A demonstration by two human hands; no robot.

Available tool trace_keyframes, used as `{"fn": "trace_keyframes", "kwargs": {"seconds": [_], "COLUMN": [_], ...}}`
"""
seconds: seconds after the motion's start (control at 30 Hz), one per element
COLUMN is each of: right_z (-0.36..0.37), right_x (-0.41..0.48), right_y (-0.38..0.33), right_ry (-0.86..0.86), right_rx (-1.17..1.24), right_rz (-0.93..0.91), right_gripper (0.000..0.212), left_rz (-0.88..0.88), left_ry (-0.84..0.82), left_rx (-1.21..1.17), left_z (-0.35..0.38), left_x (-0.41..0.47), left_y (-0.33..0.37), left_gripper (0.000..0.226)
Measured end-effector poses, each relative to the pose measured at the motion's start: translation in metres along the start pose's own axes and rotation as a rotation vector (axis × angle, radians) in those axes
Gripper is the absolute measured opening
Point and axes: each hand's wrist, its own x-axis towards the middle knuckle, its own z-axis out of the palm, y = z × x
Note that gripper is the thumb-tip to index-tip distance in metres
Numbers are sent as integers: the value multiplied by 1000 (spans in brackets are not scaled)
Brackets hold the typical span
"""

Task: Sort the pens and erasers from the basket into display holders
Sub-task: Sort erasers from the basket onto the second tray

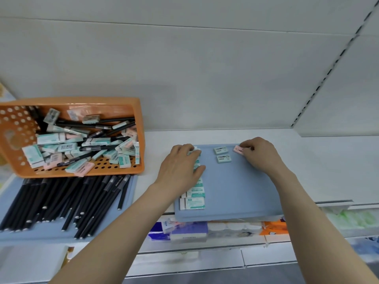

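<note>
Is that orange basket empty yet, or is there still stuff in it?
Not empty: the orange basket still holds a jumbled heap of erasers and several black pens.

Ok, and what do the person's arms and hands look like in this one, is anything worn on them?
The left arm and right arm are bare down to the frame's bottom edge, with no sleeve showing. The left hand and right hand are ungloved. No watch, bracelet or ring is visible. The nails are too small to judge.
</note>
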Motion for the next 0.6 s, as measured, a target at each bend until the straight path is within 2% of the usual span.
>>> {"fn": "trace_keyframes", "kwargs": {"seconds": [0.17,0.23,0.3,0.37,0.47,0.53,0.6], "right_z": [11,17,23,32,55,75,93], "right_x": [6,2,-10,-31,-63,-77,-84], "right_y": [1,-9,-37,-80,-144,-179,-211], "right_ry": [88,169,310,437,489,459,402], "right_rx": [-131,-168,-78,50,121,103,75], "right_rz": [-43,-73,-140,-256,-491,-646,-782], "right_gripper": [17,28,36,36,34,33,30], "left_rz": [55,98,116,86,-14,-98,-206], "left_ry": [10,89,239,385,506,528,477], "left_rx": [-85,-116,-136,-143,-197,-160,-55], "left_z": [-12,-25,-40,-56,-80,-92,-102], "left_x": [-12,-26,-44,-60,-81,-94,-100], "left_y": [-6,-12,-22,-38,-80,-119,-162], "left_gripper": [47,36,21,17,14,17,30]}}
